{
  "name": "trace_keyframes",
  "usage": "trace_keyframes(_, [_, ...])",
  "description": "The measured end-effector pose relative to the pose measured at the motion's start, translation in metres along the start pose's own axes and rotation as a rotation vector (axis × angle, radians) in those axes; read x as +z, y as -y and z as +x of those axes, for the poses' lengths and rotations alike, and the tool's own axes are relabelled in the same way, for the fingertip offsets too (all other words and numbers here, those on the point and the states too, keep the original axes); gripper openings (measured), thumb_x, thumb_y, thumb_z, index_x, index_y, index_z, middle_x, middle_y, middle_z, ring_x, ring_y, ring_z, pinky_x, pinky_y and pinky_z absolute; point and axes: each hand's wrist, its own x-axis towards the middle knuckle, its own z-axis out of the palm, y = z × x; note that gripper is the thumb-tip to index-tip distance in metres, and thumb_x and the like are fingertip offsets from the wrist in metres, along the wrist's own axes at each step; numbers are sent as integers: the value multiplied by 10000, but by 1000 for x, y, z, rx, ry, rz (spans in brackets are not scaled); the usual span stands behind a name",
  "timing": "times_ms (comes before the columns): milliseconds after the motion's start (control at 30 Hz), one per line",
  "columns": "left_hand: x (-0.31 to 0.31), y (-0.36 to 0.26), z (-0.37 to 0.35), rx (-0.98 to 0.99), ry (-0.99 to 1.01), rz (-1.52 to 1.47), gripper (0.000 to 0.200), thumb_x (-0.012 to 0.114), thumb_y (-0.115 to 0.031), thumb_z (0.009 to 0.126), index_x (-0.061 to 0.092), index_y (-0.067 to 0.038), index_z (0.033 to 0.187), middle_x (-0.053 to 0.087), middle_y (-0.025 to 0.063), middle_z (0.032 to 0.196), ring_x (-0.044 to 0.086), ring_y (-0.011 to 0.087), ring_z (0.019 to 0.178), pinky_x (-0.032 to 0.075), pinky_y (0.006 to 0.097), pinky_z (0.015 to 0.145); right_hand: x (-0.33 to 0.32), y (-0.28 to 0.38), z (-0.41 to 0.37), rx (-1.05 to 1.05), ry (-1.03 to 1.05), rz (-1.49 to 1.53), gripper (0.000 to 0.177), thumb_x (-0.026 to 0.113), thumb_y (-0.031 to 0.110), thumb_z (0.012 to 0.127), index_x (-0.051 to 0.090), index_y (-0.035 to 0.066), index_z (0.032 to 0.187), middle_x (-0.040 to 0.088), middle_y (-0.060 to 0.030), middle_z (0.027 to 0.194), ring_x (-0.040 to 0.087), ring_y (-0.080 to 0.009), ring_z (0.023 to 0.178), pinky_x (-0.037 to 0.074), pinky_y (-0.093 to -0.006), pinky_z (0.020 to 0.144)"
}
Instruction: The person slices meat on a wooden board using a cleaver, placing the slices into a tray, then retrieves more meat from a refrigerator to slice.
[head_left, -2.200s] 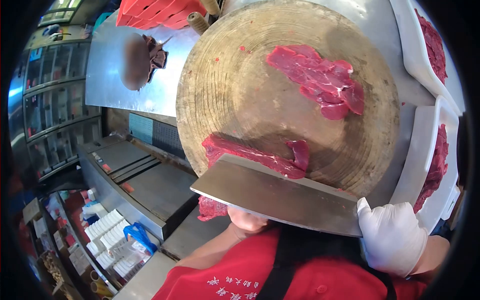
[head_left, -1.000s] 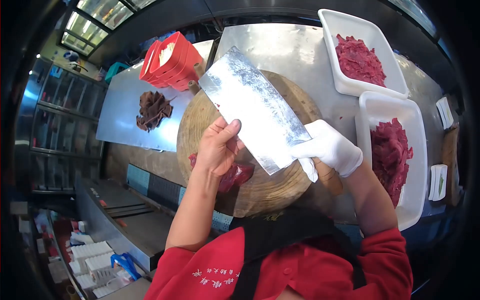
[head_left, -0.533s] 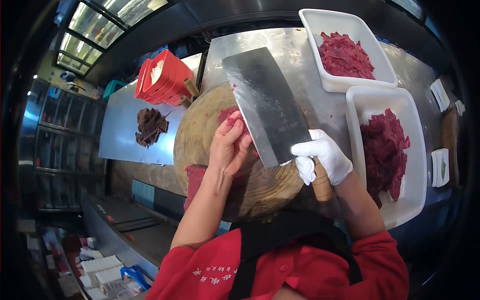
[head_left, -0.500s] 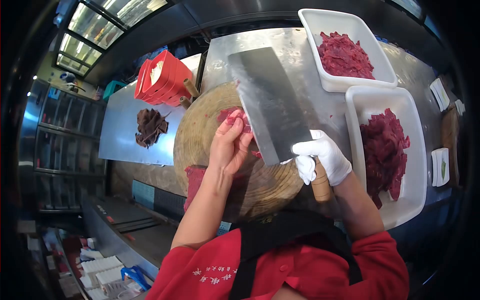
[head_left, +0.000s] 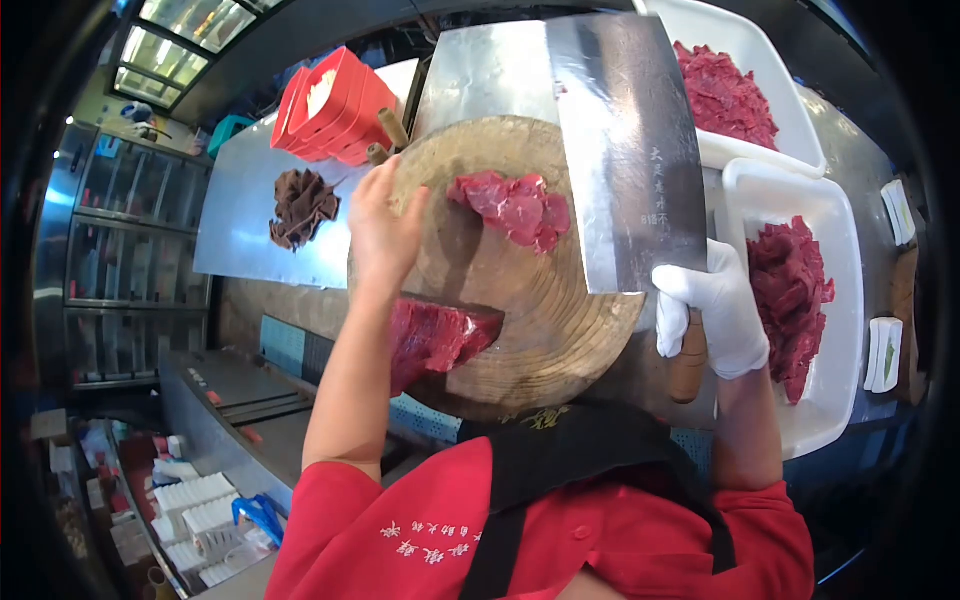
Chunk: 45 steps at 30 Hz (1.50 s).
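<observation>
In the head view, my white-gloved right hand grips the wooden handle of a broad cleaver, its blade raised over the right side of the round wooden chopping block. My bare left hand is over the block's left edge, fingers apart and holding nothing. Between the hands lies a small heap of sliced red meat on the block. Nearer to me, a larger chunk of raw meat rests at the block's front left, partly hidden behind my left forearm.
Two white tubs of cut meat, a far one and a nearer one, stand at the right. Red plastic baskets and a crumpled brown cloth are at the left. Wooden handles stick out by the block's far left edge.
My left hand has let go of the meat slices, moved left and opened. The cleaver has moved right with my right hand, uncovering the slices on the block.
</observation>
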Motion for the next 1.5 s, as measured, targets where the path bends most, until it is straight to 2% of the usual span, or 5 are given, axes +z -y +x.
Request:
trace_keyframes(267, [-70, -42, -110, 113, 251, -45, 249, 797, -33, 721, 658, -25, 927, 637, 121, 975, 617, 304, 907, 507, 380, 814, 34, -10, -4, -528, 220, -1352, 161, 640, 82, 827, 550, 31, 703, 573, -177, 598, 608, -356, 577, 487, -397, 535])
trace_keyframes(533, [-56, -37, -163, 48, 247, -171, 366, 778, -19, 677, 653, -54, 1019, 642, 120, 996, 635, 333, 890, 516, 434, 758, 53, -7, -20, -387, 581, -1800, 140, 603, 121, 722, 565, -5, 771, 515, -95, 485, 572, -257, 431, 399, -385, 415])
trace_keyframes(867, [-52, -44, -164, -220, 235, -332, 324, 781, -61, 678, 675, -80, 984, 664, 100, 921, 655, 323, 827, 530, 415, 734, 55, 1, -13, -366, 735, -1910, 438, 641, 163, 675, 647, -118, 1011, 476, -71, 512, 465, -204, 408, 300, -377, 431])
trace_keyframes(1267, [-46, -45, -169, -489, 136, -471, 298, 795, -106, 678, 688, -101, 956, 671, 86, 863, 665, 309, 785, 538, 397, 716, 85, -24, 39, -442, 847, -1716, 200, 599, 82, 749, 607, -89, 852, 530, -86, 559, 555, -200, 443, 369, -367, 348])
trace_keyframes(1500, [-58, -41, -151, -109, 260, -120, 338, 833, -216, 696, 713, -126, 999, 674, 86, 958, 655, 288, 876, 530, 407, 775, 92, -32, 49, -505, 883, -1675, 381, 591, 112, 761, 585, -170, 1018, 568, -132, 603, 596, -250, 493, 447, -385, 418])
